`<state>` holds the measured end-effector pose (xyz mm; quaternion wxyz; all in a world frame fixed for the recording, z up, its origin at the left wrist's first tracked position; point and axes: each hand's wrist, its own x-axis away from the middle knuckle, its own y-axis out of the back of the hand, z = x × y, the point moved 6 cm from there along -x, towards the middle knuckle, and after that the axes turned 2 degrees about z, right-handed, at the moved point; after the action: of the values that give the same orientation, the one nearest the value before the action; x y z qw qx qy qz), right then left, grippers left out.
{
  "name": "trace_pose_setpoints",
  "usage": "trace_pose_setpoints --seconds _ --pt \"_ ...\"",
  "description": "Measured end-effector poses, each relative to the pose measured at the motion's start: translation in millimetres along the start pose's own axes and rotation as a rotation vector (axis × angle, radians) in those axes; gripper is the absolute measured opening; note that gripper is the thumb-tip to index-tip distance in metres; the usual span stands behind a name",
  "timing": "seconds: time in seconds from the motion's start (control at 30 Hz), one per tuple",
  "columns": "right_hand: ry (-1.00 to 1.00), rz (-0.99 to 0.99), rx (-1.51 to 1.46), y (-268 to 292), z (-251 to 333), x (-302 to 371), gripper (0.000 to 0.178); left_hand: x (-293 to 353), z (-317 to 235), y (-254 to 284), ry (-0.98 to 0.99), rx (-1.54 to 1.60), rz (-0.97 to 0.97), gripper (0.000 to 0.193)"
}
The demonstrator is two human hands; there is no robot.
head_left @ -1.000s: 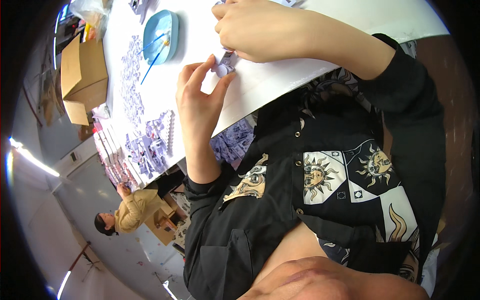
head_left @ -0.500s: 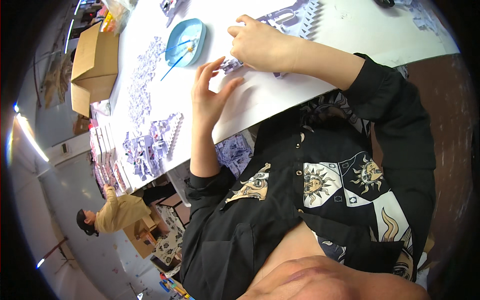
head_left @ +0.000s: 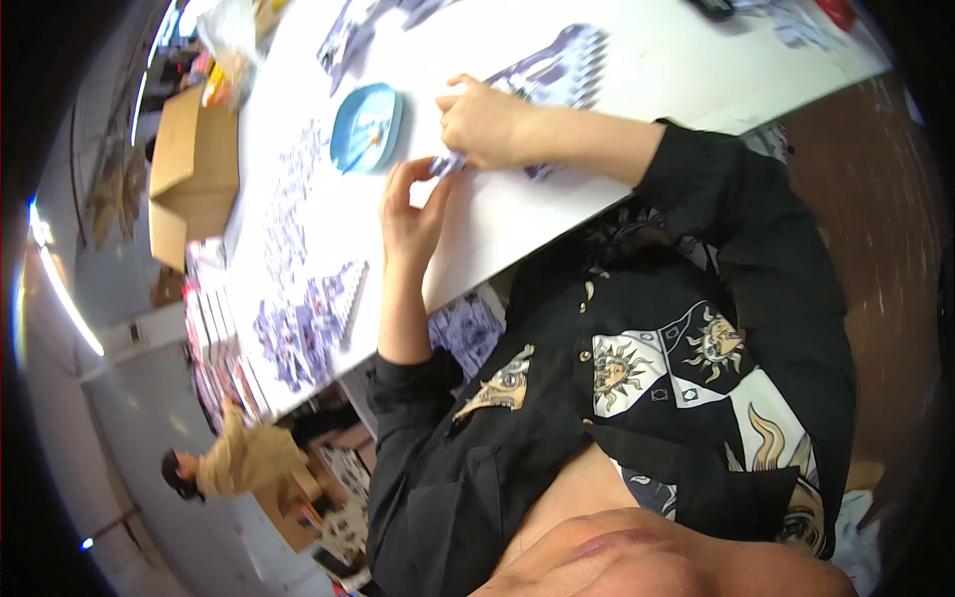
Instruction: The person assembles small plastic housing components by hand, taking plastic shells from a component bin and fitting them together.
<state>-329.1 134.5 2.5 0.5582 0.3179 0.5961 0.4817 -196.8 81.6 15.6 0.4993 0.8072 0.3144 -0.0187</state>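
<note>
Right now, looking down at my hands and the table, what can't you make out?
All in the head view:
Small purple-grey piece at the left hand: blurred and partly covered by the hands.
Underside of the right hand: hidden by the hand itself, so its grip is unclear.
Dark object: cut off by the top edge.
Red object: cut off there too, farther right.
Scattered pale pieces: too small and blurred to count.

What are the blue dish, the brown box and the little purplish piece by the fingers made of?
Blue dish: probably plastic, smooth, with rounded corners. Brown box: likely cardboard, matte, with folded flaps. Little purplish piece: perhaps card or plastic; it's too blurred to tell.
</note>
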Motion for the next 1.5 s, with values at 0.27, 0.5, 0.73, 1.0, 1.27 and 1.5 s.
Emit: trace_pose_setpoints --seconds 0.27,0.5,0.73,1.0,1.27,1.5 --pt "-0.042 -0.392 -0.039 86.1 -21.3 32.5 0.015 -45.7 -92.9 36.5 -0.377 -0.169 -0.063 0.026" --pt "-0.12 -0.521 -0.126 92.5 -37.1 92.8 0.021 -52.6 -119.0 5.0 -0.436 -0.017 0.001 0.038" --pt "-0.201 -0.573 -0.181 69.8 -28.7 109.1 0.022 -41.2 -109.3 -14.5 -0.455 -0.018 0.04 0.034" --pt "-0.226 -0.495 -0.224 67.9 -37.6 109.6 0.041 -63.6 -106.7 -7.6 -0.451 -0.057 0.14 0.031" --pt "-0.542 -0.62 -0.25 66.6 -44.5 163.8 0.046 -66.6 -110.9 -8.1 -0.301 -0.16 0.333 0.028" --pt "-0.469 -0.54 -0.263 65.3 -2.5 131.8 0.02 -72.6 -120.1 14.8 -0.382 -0.097 0.096 0.027"
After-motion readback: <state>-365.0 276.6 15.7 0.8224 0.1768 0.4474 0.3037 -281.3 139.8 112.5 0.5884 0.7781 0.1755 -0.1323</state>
